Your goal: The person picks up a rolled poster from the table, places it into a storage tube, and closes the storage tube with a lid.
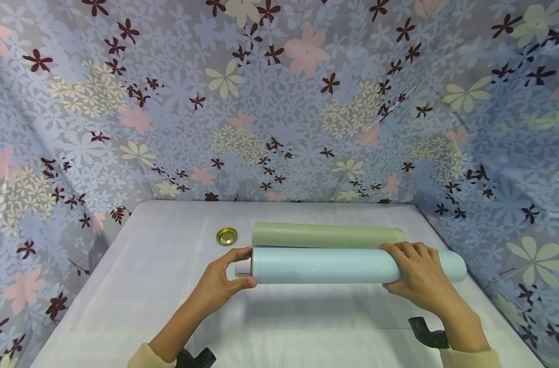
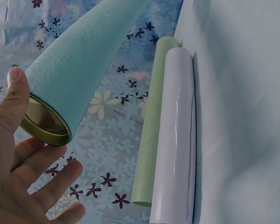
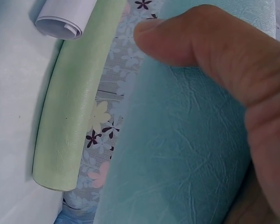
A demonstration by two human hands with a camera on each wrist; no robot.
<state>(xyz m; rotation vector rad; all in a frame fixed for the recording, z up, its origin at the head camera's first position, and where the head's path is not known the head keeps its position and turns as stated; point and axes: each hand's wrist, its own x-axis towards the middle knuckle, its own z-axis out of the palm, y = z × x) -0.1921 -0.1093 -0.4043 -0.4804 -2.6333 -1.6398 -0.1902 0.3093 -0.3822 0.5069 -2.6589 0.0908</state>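
Blue tube point(image 1: 325, 266) is up off the table point(image 1: 123, 301), in front of the green tube point(image 1: 325, 235) and white roll point(image 2: 175, 135)! Should the left hand point(image 1: 216, 281) lose its pinch, that end could dip and knock the roll. Thumb and forefinger nip the gold rim point(image 2: 46, 137), other fingers splayed; the right hand point(image 1: 419, 276) curls round the blue tube near its other end.

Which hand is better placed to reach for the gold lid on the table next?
Likely the left hand: it is at the end of the blue tube nearer the gold lid. The right hand grips the tube much farther away.
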